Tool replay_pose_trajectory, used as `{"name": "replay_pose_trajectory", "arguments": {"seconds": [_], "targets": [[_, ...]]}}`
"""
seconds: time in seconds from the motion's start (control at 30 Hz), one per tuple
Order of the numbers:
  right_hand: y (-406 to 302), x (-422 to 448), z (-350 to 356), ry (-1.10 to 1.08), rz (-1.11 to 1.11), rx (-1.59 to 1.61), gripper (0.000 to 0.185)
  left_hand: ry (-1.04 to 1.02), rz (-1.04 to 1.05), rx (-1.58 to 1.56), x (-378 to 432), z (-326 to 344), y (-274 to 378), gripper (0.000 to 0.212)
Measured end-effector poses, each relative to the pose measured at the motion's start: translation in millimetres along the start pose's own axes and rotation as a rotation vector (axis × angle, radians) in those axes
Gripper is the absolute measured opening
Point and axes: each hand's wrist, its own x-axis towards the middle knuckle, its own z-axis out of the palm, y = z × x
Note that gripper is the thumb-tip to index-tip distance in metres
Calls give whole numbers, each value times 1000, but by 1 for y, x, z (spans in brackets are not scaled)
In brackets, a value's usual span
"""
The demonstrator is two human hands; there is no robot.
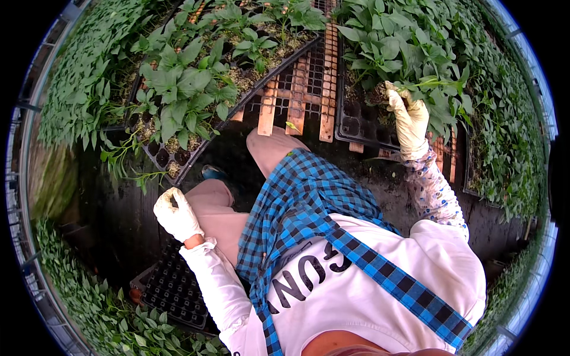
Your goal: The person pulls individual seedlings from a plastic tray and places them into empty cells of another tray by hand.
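My right hand (409,120), in a soiled pale glove, is raised over the near end of the right-hand black seedling tray (369,130). Its thumb and fingers close on a leafy seedling (438,82), whose dark root plug (378,95) shows at the fingertips. Several cells at that tray end hold no plants. Low on the left, my left hand (177,214), also gloved, hovers above my knee with the fingers curled in and nothing visible in them. Just beyond it is the corner of a tilted seedling tray (196,161), partly filled with seedlings (187,84).
Wooden slats (296,95) with black mesh support the trays. A loose leaf (292,126) lies on one slat. Stacked plug trays (176,285) sit beside me at lower left. Dense seedlings (498,111) line the right side, and more foliage (89,80) borders the left.
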Motion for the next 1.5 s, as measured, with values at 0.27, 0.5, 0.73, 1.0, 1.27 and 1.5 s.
{"name": "replay_pose_trajectory", "arguments": {"seconds": [0.27, 0.5, 0.73, 1.0, 1.27, 1.5], "targets": [[41, -25, -8, -200, -128, -820, 14, -45, -25, 45, -1, 0, 1, 16], [29, -15, -2, -327, -160, -1222, 20, -53, -45, 20, -3, 1, -2, 20], [44, 4, -3, -518, 160, -1152, 20, -9, 18, 32, 1, 1, 8, 18], [-4, -15, 0, -380, 105, -1085, 38, 24, -33, 30, -6, -10, 11, 12], [3, -1, 93, -507, 215, -101, 25, 17, 33, 9, 1, -4, 9, 13], [63, 123, 197, -92, 342, 31, 39, 28, 0, 54, -1, -6, 9, 12]]}}
